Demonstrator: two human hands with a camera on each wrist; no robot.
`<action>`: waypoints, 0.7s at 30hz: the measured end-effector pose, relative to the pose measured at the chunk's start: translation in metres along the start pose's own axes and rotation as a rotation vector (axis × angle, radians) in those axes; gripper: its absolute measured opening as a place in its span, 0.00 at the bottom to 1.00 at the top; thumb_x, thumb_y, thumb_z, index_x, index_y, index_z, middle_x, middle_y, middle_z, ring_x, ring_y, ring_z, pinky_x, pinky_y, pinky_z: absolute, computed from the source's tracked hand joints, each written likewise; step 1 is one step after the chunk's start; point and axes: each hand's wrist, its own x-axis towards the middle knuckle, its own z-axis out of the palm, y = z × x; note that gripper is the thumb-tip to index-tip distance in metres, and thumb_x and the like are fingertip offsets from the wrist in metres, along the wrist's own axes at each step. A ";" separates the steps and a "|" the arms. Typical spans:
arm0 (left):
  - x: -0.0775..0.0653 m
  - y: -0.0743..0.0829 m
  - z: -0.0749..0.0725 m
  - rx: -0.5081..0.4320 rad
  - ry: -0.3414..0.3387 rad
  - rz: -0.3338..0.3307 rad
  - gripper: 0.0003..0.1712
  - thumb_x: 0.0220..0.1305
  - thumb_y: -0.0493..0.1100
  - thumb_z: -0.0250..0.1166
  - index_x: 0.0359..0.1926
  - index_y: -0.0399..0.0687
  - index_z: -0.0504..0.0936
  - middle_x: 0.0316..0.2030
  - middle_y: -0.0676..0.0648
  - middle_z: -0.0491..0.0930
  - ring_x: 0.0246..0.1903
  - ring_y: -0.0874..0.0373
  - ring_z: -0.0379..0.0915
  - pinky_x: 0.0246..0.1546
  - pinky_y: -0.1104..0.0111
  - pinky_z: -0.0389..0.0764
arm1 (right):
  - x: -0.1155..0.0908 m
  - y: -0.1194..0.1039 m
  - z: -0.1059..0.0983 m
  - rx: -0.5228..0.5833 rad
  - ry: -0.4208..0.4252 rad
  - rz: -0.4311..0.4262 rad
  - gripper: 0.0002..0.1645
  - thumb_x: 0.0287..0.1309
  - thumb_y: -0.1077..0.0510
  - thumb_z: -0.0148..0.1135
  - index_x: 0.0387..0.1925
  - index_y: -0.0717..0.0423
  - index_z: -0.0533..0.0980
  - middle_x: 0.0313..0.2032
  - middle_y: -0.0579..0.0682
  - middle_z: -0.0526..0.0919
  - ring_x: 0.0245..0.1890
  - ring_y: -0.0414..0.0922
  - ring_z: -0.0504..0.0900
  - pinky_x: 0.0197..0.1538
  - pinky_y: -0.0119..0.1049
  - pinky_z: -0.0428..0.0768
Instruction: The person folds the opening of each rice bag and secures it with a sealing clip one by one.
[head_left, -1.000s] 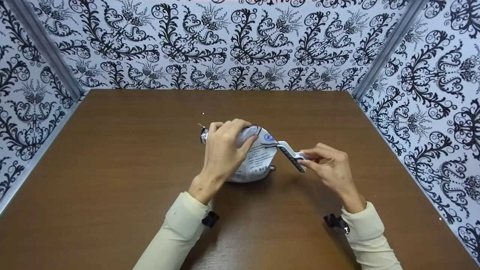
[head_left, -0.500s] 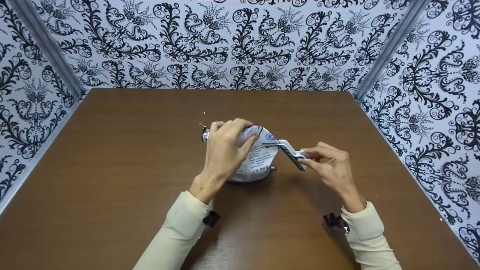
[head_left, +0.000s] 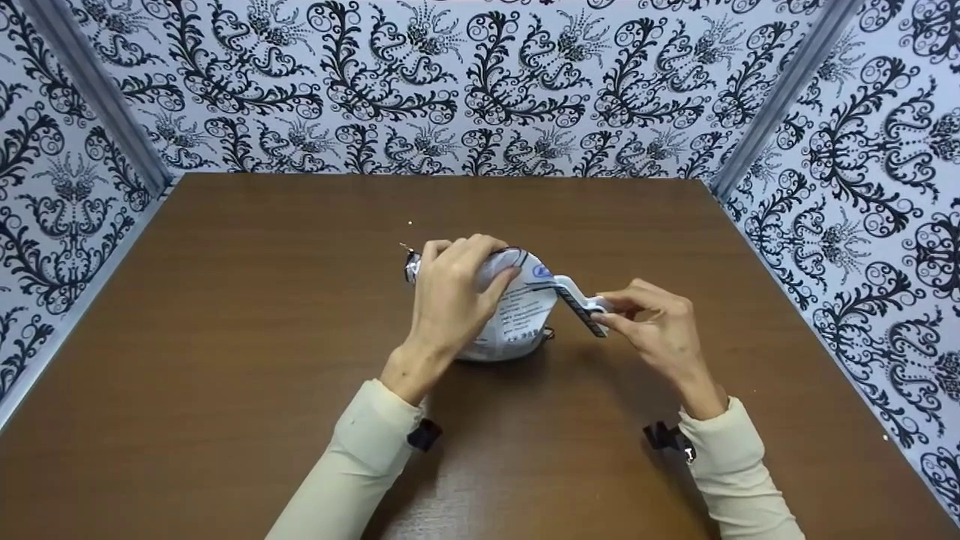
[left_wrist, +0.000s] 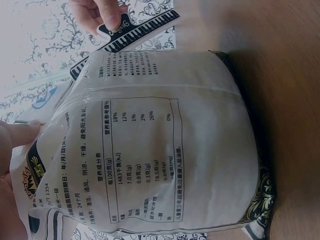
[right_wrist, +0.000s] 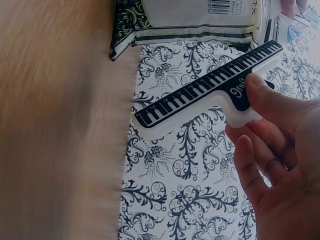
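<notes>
And here the clip (head_left: 581, 306) is the thing to watch, a piano-key strip slanting through the space just right of the white bag (head_left: 517, 315). Its long axis runs from far left to near right, with the far-left end up against the bag's right edge and the near-right end dipping lower, out away from the bag. Touching, or only crossing it in line of sight? The pictures cannot settle that, nor whether the strip has any bite on the bag.

The right hand (head_left: 660, 322) is the nearer one: it comes in from the right, thumb and fingers pinching the clip's handle together, so the strip lies to the left of the fingertips, pointing at the bag.

Across to the left hand (head_left: 450, 300), arched over the bag's top left, thumb on the near side and fingers over the far side, gripping it with the bag between them. The bag sits around the middle of the brown table (head_left: 262, 337), and from its right edge the clip leads straight back to the right hand's pinch.
</notes>
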 end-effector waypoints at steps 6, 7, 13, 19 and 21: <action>0.000 0.000 -0.001 -0.002 -0.003 0.000 0.14 0.63 0.50 0.74 0.47 0.50 0.86 0.41 0.53 0.90 0.40 0.57 0.85 0.51 0.61 0.73 | 0.002 -0.003 0.003 0.010 -0.009 0.013 0.17 0.42 0.72 0.82 0.38 0.58 0.90 0.26 0.54 0.84 0.25 0.34 0.80 0.30 0.21 0.78; 0.000 0.000 -0.001 -0.001 -0.005 0.000 0.14 0.63 0.50 0.74 0.47 0.51 0.87 0.41 0.53 0.90 0.40 0.57 0.85 0.51 0.61 0.73 | 0.002 -0.003 0.003 0.007 -0.010 0.014 0.18 0.42 0.72 0.82 0.38 0.57 0.90 0.26 0.54 0.83 0.26 0.34 0.81 0.31 0.21 0.78; 0.001 -0.001 -0.002 0.001 -0.017 -0.006 0.14 0.64 0.50 0.74 0.47 0.51 0.87 0.42 0.53 0.90 0.41 0.57 0.85 0.52 0.61 0.74 | 0.003 -0.004 0.005 -0.042 -0.015 0.025 0.19 0.42 0.71 0.82 0.39 0.55 0.90 0.28 0.54 0.84 0.29 0.34 0.81 0.36 0.23 0.80; 0.001 -0.001 -0.003 -0.009 -0.032 -0.012 0.14 0.65 0.50 0.73 0.48 0.50 0.86 0.42 0.53 0.90 0.42 0.57 0.85 0.52 0.61 0.73 | 0.002 -0.001 0.008 -0.059 -0.039 0.037 0.22 0.44 0.74 0.80 0.43 0.60 0.87 0.35 0.56 0.84 0.32 0.39 0.80 0.39 0.27 0.81; 0.001 -0.002 -0.003 -0.013 -0.035 -0.010 0.14 0.65 0.50 0.73 0.48 0.50 0.86 0.42 0.53 0.90 0.42 0.57 0.85 0.53 0.60 0.73 | 0.002 -0.001 0.008 -0.059 -0.046 0.041 0.21 0.45 0.74 0.79 0.44 0.59 0.87 0.36 0.55 0.84 0.33 0.40 0.80 0.40 0.28 0.81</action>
